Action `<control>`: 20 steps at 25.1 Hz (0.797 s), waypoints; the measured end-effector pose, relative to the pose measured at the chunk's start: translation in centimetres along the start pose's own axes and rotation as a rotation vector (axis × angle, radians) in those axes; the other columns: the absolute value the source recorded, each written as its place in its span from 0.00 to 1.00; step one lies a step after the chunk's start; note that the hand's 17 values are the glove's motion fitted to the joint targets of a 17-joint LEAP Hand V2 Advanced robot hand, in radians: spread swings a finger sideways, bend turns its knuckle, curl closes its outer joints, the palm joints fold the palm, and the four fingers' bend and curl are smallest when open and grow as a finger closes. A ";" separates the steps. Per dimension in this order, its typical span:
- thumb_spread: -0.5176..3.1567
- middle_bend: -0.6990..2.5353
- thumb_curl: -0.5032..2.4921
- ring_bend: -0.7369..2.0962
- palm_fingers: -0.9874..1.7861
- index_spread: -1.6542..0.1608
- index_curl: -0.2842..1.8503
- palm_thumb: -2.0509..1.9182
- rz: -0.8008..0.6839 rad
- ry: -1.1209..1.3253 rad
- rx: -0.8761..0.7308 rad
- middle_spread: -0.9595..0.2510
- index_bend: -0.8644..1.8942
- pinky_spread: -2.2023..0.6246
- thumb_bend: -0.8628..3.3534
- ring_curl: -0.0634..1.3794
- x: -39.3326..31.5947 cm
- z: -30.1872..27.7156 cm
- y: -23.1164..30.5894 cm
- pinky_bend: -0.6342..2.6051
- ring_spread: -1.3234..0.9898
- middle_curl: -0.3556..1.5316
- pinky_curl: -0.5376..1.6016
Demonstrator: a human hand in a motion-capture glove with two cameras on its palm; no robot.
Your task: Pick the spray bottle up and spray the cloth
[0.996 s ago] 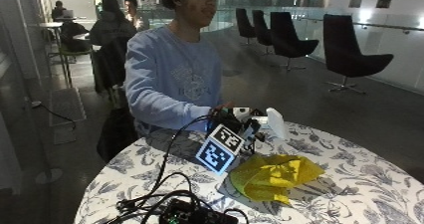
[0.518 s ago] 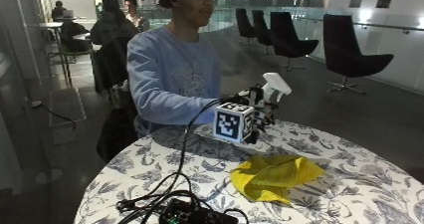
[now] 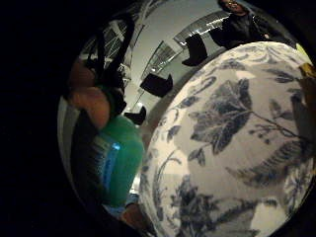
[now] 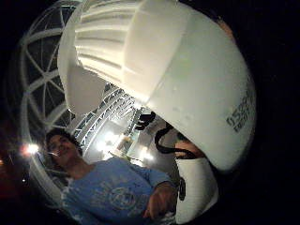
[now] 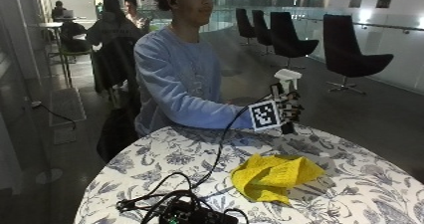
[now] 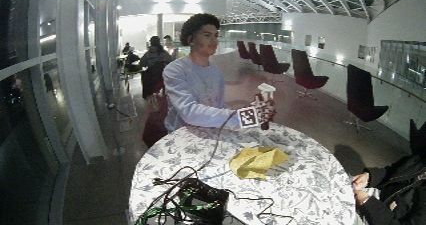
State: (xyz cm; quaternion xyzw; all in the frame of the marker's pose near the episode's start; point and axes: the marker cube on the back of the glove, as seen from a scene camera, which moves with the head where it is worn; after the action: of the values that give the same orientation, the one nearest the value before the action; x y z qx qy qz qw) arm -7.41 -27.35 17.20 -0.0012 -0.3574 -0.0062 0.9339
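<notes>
Bottle held up over tabletop edge

Bottle (image 5: 286, 87) upright in the grip (image 5: 287, 110), lifted clear of the tabletop (image 5: 371, 169), above its far edge. Gloved fingers curl round the bottle's neck and body; white spray head shows above the hand. Thumb-side palm view: white spray head (image 4: 159, 70) fills most of the frame. Little-finger-side palm view: green lower body (image 3: 116, 165) close to the palm, floral tabletop beside it. Cloth (image 5: 273, 175), yellow and crumpled, lies on the tabletop, well apart from the hand and nearer the camera.

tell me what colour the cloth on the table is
Yellow; the cloth shows best in the outside view.
</notes>
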 end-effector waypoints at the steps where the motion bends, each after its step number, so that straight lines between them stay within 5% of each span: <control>1: 0.41 0.32 0.36 0.47 0.71 0.78 0.23 0.73 -0.006 0.008 -0.012 0.77 0.35 0.82 0.20 0.33 0.6 0.7 -0.1 0.30 0.57 0.44 0.43; 18: 0.41 0.32 0.35 0.46 0.69 0.76 0.25 0.73 0.038 0.075 -0.189 0.75 0.35 0.82 0.20 0.32 5.4 0.8 1.9 0.24 0.56 0.44 0.40; 20: 0.41 0.32 0.35 0.45 0.58 0.74 0.23 0.73 0.051 0.066 -0.242 0.76 0.32 0.83 0.20 0.32 4.8 0.1 3.2 0.25 0.57 0.44 0.41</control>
State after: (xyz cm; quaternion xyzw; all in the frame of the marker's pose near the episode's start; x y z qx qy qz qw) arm -3.87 -24.16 20.48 -0.1228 -0.3228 -0.0256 0.9381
